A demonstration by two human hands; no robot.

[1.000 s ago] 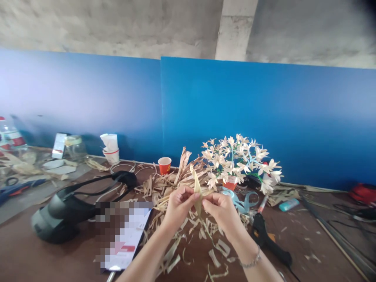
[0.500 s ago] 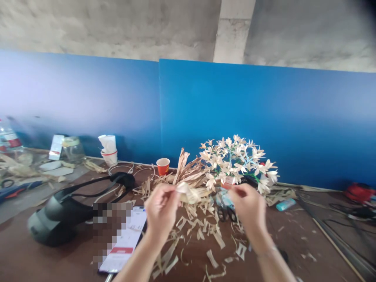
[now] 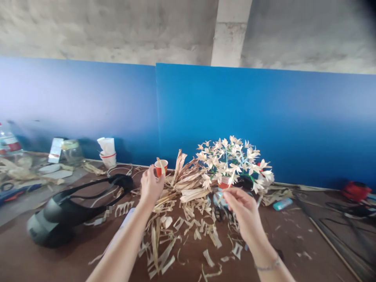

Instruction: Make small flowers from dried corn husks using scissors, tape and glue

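My left hand (image 3: 151,186) is at the near left side of a small red paper cup (image 3: 163,169), fingers closed on a pale strip of corn husk (image 3: 161,165) that stands up in front of the cup's rim. Whether the fingers also touch the cup I cannot tell. My right hand (image 3: 242,209) is pinched in front of the potted bunch of husk flowers (image 3: 235,162); what sits between its fingertips is too small to make out. Black-handled scissors (image 3: 219,214) lie just left of it. Dried corn husks (image 3: 188,176) are heaped between the hands.
Husk scraps (image 3: 208,258) litter the brown table (image 3: 290,250). On the left are a black headset (image 3: 55,221), a phone (image 3: 123,223) partly under my left forearm, white cups (image 3: 108,158) and a glass jar (image 3: 72,152). A teal packet (image 3: 282,204) and cables (image 3: 346,227) lie right.
My left hand has moved left and away from me to the red cup, with a husk strip in its fingers. My right hand has shifted slightly left and down, still pinched.
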